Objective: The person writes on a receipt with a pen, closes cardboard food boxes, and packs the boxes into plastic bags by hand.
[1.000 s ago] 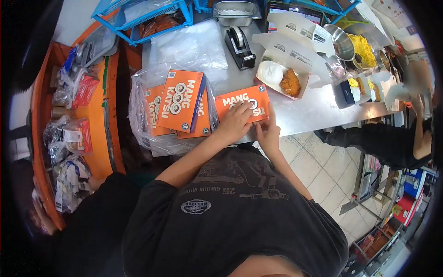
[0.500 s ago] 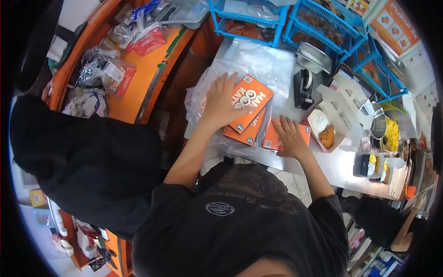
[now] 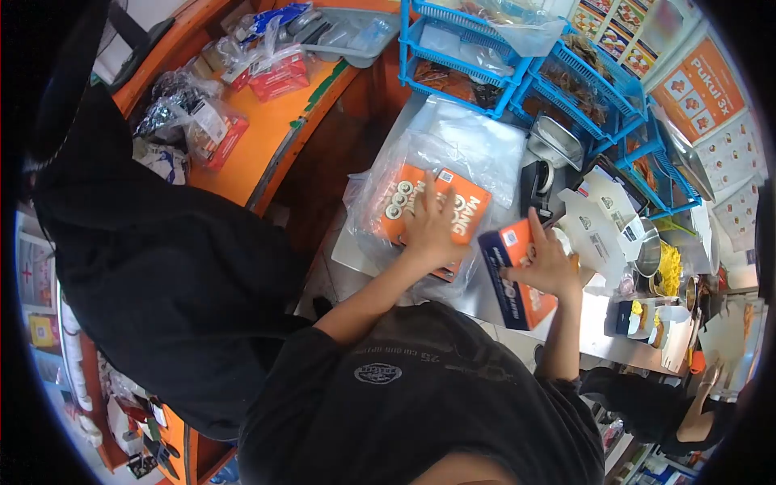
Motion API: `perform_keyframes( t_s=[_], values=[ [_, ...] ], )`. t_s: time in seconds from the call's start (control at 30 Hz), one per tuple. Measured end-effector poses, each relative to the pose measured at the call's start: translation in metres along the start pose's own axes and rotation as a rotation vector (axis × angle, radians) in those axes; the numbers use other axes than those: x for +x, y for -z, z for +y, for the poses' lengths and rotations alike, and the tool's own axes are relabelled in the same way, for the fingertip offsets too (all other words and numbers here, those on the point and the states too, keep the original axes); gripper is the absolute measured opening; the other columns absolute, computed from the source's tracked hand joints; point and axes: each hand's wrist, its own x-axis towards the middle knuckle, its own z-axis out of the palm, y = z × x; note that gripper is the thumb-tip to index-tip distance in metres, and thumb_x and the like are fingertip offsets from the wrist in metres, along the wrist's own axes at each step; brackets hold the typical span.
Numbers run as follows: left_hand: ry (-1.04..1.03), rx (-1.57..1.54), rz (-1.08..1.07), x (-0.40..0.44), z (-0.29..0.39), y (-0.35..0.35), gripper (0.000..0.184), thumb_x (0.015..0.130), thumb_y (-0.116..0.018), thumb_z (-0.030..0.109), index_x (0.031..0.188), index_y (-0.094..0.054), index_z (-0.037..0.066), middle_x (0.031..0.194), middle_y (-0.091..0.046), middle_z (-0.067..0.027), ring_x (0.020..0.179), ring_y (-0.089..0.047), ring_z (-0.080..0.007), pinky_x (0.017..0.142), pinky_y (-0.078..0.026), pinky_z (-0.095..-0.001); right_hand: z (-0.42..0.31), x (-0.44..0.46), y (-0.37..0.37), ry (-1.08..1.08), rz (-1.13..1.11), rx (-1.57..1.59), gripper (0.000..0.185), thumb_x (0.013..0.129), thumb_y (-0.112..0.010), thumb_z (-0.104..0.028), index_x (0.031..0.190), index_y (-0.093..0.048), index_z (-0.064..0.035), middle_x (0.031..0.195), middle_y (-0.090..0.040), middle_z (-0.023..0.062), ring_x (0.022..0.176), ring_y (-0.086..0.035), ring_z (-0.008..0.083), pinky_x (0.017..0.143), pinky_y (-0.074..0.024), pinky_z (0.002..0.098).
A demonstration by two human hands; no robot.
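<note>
My left hand [image 3: 435, 236] lies with fingers spread across orange cardboard boxes, pressing on the left box [image 3: 396, 204] and the right box [image 3: 467, 208]. Both rest in or on a clear plastic bag [image 3: 364, 212] on the metal table; the overlap makes it unclear which. My right hand [image 3: 553, 267] grips another orange box [image 3: 512, 301] with a dark blue side. This one is tilted, its dark side facing me, over the table's near edge. Just behind the right hand stands an open white food carton [image 3: 594, 230], whose contents are mostly hidden.
A stack of clear plastic bags [image 3: 477, 145] lies at the back, beside a black tape dispenser [image 3: 533, 186]. Blue racks [image 3: 461, 61] line the rear. Smaller filled cartons [image 3: 647, 319] sit to the right. A person in black [image 3: 162, 283] is close on my left; another person [image 3: 647, 404] is at right.
My right hand has lifted its box off the table and tipped it up. Under my left hand, the boxes in the plastic have spread apart sideways. The camera view has shifted a little.
</note>
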Motion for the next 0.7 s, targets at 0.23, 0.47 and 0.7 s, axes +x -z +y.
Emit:
perform_keyframes(
  t_s=[0.23,0.47,0.7],
  values=[
    [0.165,0.084,0.288,0.015,-0.088,0.026,0.097,0.063,-0.078,0.047,0.141,-0.039,0.004,0.147,-0.031,-0.0183,0.126,-0.036,-0.043,0.1,-0.032,-0.057,-0.063,0.07,-0.058,0.08,-0.001,-0.083,0.121,0.065,-0.067,-0.068,0.146,-0.022,0.0092,0.13,-0.042,0.0344,0.122,-0.047,0.0468,0.102,-0.0425,0.0414],
    [0.081,0.15,0.181,0.005,-0.098,0.022,0.092,0.066,-0.074,0.043,0.143,-0.038,0.008,0.149,-0.031,-0.0193,0.129,-0.034,-0.0437,0.103,-0.028,-0.0599,-0.101,0.124,-0.097,-0.156,0.279,-0.107,0.11,0.078,-0.057,-0.07,0.142,-0.025,0.0139,0.136,-0.036,0.0358,0.105,-0.061,0.0402,0.085,-0.0534,0.0376],
    [-0.004,-0.007,-0.034,0.02,-0.104,0.027,0.084,0.079,-0.063,0.052,0.142,-0.036,0.005,0.151,-0.029,-0.0212,0.14,-0.022,-0.044,0.112,-0.016,-0.0558,-0.055,0.128,-0.11,-0.181,0.306,0.357,0.082,0.09,-0.054,-0.051,0.143,-0.03,0.0066,0.142,-0.034,0.0351,0.111,-0.058,0.0433,0.093,-0.0488,0.0446]
  ],
)
